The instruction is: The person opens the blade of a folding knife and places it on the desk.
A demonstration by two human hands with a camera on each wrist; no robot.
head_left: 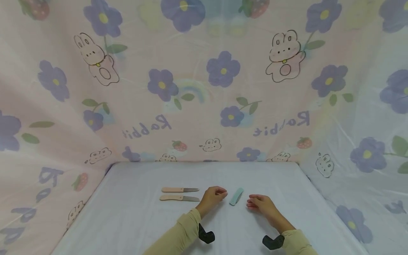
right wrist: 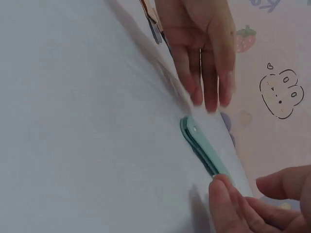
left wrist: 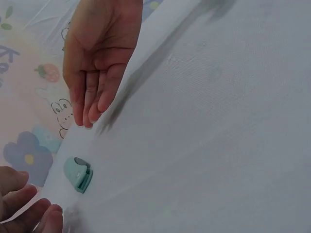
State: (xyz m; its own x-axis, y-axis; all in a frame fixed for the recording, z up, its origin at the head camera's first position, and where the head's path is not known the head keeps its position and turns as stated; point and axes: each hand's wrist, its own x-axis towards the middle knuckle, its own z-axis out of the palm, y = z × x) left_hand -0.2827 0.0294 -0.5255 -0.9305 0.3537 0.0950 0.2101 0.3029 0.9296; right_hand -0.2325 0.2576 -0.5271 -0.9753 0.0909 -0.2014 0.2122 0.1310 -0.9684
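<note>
One slim, mint-green, apparently folded plastic-handled knife (head_left: 236, 197) — on the table (head_left: 143, 223), between left grip (head_left: 215, 194) and right grip (head_left: 261, 204), apart from both. Grips, two: fingers loosely bent, holding nothing. Handling, as judged: light, stiff, sturdy, perhaps slippery; best pinched across the handle's sides at mid-length — clear of the blade slot. Knives left of the left grip, two: one straight, peach-handled, metal-bladed knife (head_left: 172, 190); one contoured, beige-handled, metal-bladed knife (head_left: 171, 197), blades toward that grip. Knives in all: three.
</note>
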